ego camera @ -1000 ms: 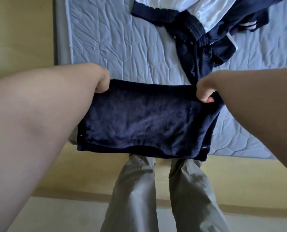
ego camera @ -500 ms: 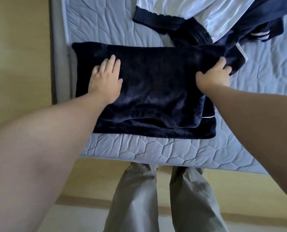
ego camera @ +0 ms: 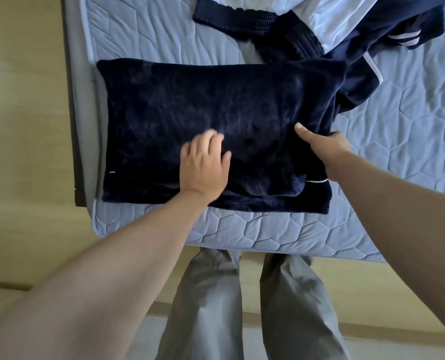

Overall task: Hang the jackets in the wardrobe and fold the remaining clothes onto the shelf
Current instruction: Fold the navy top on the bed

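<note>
At the front-left corner of the mattress (ego camera: 242,229), left hand (ego camera: 203,165) presses flat on the folded garment (ego camera: 190,100); right hand (ego camera: 328,146) pinches its edge. Best fold across evenly, edges matched.

The folded garment (ego camera: 203,107) lies on the mattress (ego camera: 242,229) at its near left corner, other clothes (ego camera: 359,55) behind-right.

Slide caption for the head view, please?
Left hand rests on a folded navy garment on the quilted mattress; right hand grips its edge.
</note>
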